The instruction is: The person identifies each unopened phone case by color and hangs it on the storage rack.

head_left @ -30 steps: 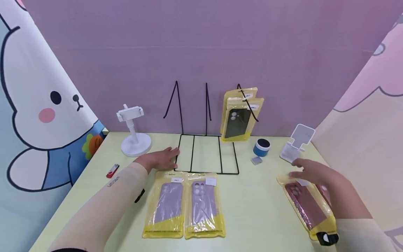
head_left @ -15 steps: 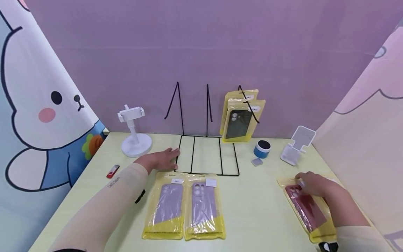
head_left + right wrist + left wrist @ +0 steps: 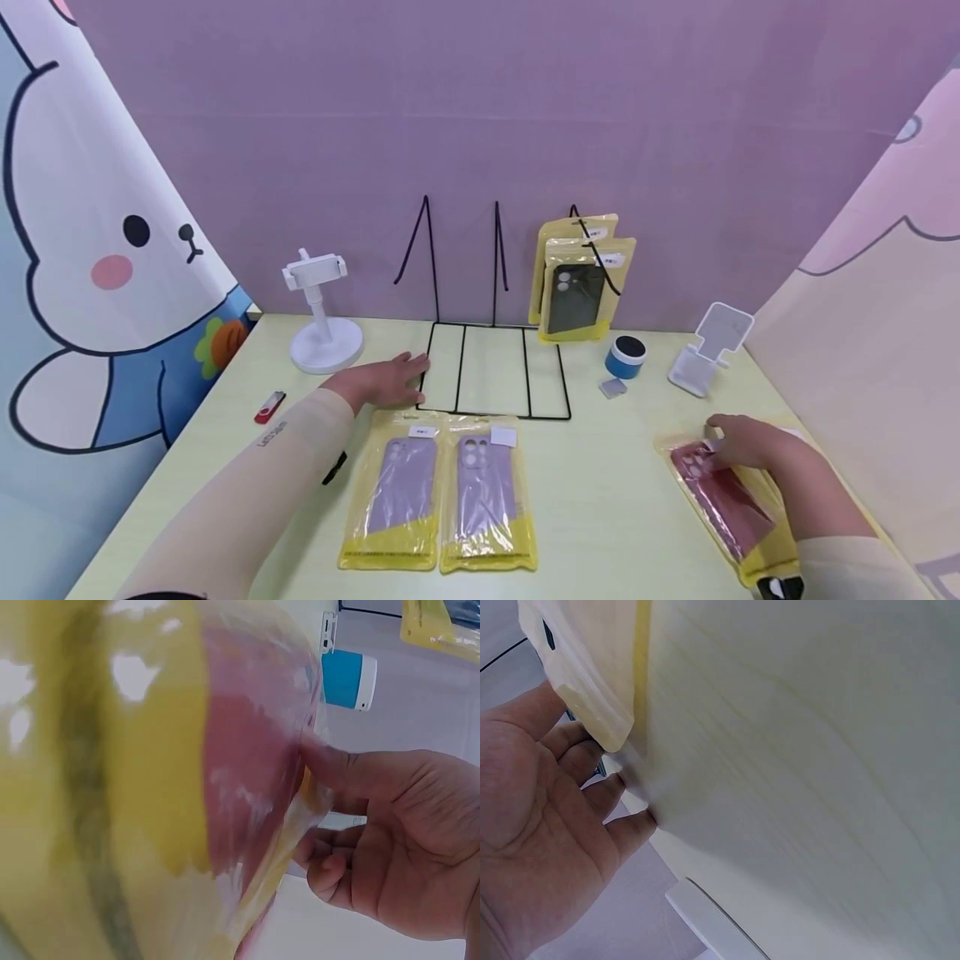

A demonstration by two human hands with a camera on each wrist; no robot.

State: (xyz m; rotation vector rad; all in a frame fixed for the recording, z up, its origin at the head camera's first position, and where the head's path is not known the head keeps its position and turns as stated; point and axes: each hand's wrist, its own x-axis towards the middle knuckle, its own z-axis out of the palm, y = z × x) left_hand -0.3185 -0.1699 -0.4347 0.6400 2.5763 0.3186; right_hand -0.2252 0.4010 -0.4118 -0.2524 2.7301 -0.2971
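**Right hand lifting the red case packet**

Right hand [image 3: 750,446], lower right of the head view, pinching the top edge of the red phone-case packet [image 3: 731,508], thumb on its clear face in the wrist view [image 3: 330,769]. Seemingly at the pick-up step: top end tipped up, lower end apparently on the table [image 3: 600,500]. Next move, by this reading, calls for a firmer pinch and a clean lift off the packet underneath. Long axis running from centre-right toward the lower right corner, camera cut-out end pointing up-left.

Left hand [image 3: 382,379], left of centre, flat and spread on the table, fingertips at the wire rack [image 3: 491,371] base.
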